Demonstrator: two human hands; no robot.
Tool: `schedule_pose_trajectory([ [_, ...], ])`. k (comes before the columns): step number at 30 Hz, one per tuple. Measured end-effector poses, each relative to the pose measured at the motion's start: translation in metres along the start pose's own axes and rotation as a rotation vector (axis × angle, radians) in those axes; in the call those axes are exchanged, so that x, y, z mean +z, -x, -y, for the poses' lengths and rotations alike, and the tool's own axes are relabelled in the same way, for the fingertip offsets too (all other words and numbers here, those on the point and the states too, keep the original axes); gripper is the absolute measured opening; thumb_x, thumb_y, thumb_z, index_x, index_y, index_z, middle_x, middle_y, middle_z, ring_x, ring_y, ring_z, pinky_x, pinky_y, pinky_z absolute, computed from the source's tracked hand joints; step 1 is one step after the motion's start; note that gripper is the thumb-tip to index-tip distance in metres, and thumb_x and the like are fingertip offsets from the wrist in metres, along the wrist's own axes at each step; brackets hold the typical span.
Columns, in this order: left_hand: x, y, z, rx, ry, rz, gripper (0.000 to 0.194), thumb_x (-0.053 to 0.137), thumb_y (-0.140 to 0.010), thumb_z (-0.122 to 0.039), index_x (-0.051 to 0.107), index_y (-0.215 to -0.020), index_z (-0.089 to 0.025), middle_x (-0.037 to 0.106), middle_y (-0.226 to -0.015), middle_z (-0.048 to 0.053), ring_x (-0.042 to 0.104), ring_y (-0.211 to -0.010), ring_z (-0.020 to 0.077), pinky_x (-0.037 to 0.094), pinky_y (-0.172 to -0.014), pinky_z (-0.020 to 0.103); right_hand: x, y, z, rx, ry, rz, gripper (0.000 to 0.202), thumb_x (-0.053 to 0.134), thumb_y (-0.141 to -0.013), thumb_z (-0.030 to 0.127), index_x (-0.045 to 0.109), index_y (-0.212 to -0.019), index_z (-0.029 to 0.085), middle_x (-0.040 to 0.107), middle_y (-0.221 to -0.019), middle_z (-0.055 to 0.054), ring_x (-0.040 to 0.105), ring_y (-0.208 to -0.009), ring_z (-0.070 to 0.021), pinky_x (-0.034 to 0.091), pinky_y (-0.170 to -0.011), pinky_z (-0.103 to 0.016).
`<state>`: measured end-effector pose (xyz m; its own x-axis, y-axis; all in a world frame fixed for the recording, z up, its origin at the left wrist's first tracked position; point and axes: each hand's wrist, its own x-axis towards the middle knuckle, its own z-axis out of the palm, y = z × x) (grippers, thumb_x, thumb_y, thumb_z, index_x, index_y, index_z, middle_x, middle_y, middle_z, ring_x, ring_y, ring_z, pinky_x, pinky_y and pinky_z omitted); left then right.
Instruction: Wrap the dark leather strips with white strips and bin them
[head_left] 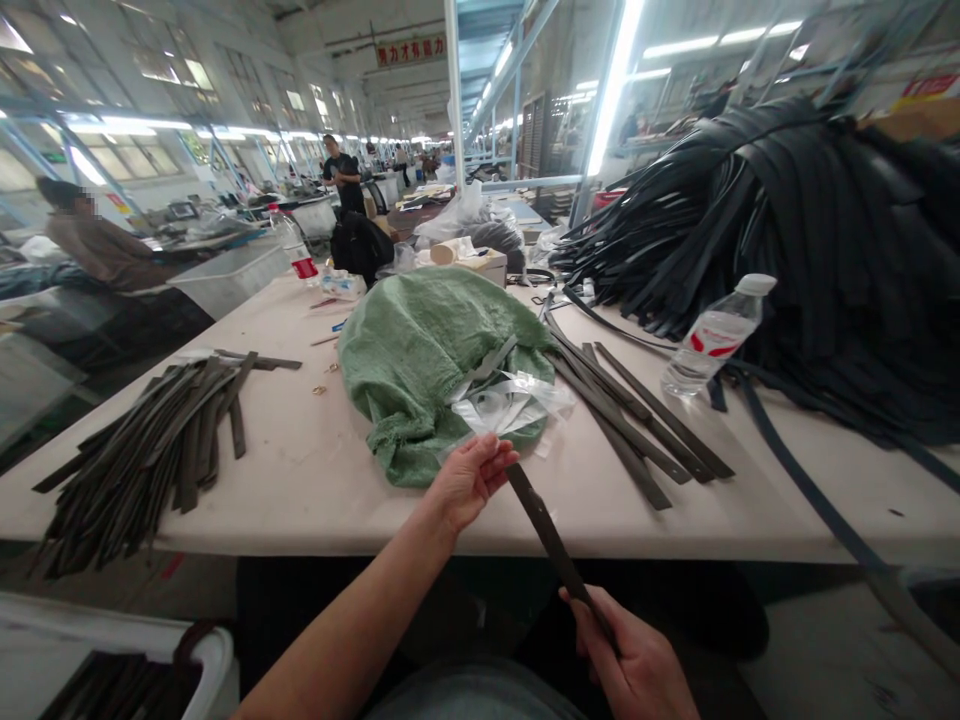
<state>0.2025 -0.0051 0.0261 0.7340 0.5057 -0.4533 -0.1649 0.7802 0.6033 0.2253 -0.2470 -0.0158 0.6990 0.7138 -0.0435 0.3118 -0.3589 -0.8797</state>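
A dark flat strap slants down from the table's front edge toward my lap. My right hand is closed round its lower part. My left hand is at the strap's upper end, fingers bent together, with clear plastic film just behind them; what the fingertips pinch is too small to make out. Beyond my left hand lies a green woven sack. Several similar straps lie to the right of the sack, and a large pile of them fans out on the left.
On the pale table, a water bottle stands at the right before a heap of black straps. Another bottle stands back left. A white bin holds straps below left. People sit and stand farther back.
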Motion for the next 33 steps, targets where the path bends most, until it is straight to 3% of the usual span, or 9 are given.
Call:
schedule_pose_trajectory([
  [8, 0.002, 0.0, 0.005, 0.088, -0.023, 0.036, 0.029, 0.085, -0.063, -0.028, 0.064, -0.078, -0.014, 0.073, -0.083, 0.005, 0.069, -0.073, 0.0153, 0.054, -0.068, 0.024, 0.003, -0.015, -0.006, -0.189, 0.214, -0.056, 0.039, 0.04, -0.097, 0.047, 0.067, -0.111, 0.023, 0.062, -0.062, 0.0, 0.065, -0.061, -0.0181, 0.049, -0.054, -0.02],
  [12, 0.001, -0.001, 0.006, 0.122, -0.044, 0.051, 0.032, 0.087, -0.059, -0.03, 0.065, -0.076, -0.014, 0.072, -0.084, 0.005, 0.068, -0.074, 0.016, 0.053, -0.067, 0.023, 0.004, -0.018, -0.009, -0.251, 0.264, -0.093, 0.036, 0.04, -0.098, 0.044, 0.067, -0.111, 0.023, 0.074, -0.085, -0.003, 0.072, -0.077, -0.0191, 0.054, -0.065, -0.021],
  [15, 0.001, -0.002, 0.007, 0.122, -0.055, 0.054, 0.032, 0.087, -0.059, -0.032, 0.066, -0.077, -0.014, 0.072, -0.084, 0.005, 0.068, -0.075, 0.0161, 0.054, -0.069, 0.024, 0.006, -0.021, -0.01, -0.288, 0.297, -0.114, 0.036, 0.04, -0.098, 0.042, 0.067, -0.111, 0.022, 0.075, -0.1, -0.004, 0.072, -0.086, -0.0199, 0.056, -0.071, -0.022],
  [21, -0.002, 0.0, 0.009, 0.079, -0.026, 0.058, 0.029, 0.083, -0.066, -0.033, 0.067, -0.081, -0.015, 0.073, -0.087, 0.006, 0.068, -0.075, 0.0151, 0.054, -0.071, 0.024, 0.005, -0.028, -0.009, -0.291, 0.332, -0.142, 0.037, 0.037, -0.099, 0.041, 0.066, -0.11, 0.021, 0.075, -0.099, -0.004, 0.073, -0.086, -0.0201, 0.057, -0.068, -0.022],
  [26, -0.005, 0.003, 0.007, 0.061, 0.007, 0.05, 0.021, 0.077, -0.074, -0.03, 0.066, -0.081, -0.013, 0.072, -0.085, 0.007, 0.069, -0.075, 0.0151, 0.055, -0.072, 0.025, 0.003, -0.025, -0.005, -0.265, 0.299, -0.134, 0.042, 0.037, -0.099, 0.045, 0.068, -0.108, 0.018, 0.074, -0.077, -0.005, 0.073, -0.079, -0.0208, 0.057, -0.071, -0.023],
  [33, -0.006, 0.003, 0.009, 0.062, 0.014, 0.048, 0.015, 0.073, -0.078, -0.027, 0.068, -0.084, -0.014, 0.073, -0.089, 0.007, 0.068, -0.079, 0.0154, 0.054, -0.074, 0.025, 0.008, -0.022, -0.009, -0.224, 0.288, -0.106, 0.042, 0.037, -0.098, 0.046, 0.068, -0.111, 0.019, 0.074, -0.102, -0.008, 0.072, -0.088, -0.0231, 0.056, -0.076, -0.027],
])
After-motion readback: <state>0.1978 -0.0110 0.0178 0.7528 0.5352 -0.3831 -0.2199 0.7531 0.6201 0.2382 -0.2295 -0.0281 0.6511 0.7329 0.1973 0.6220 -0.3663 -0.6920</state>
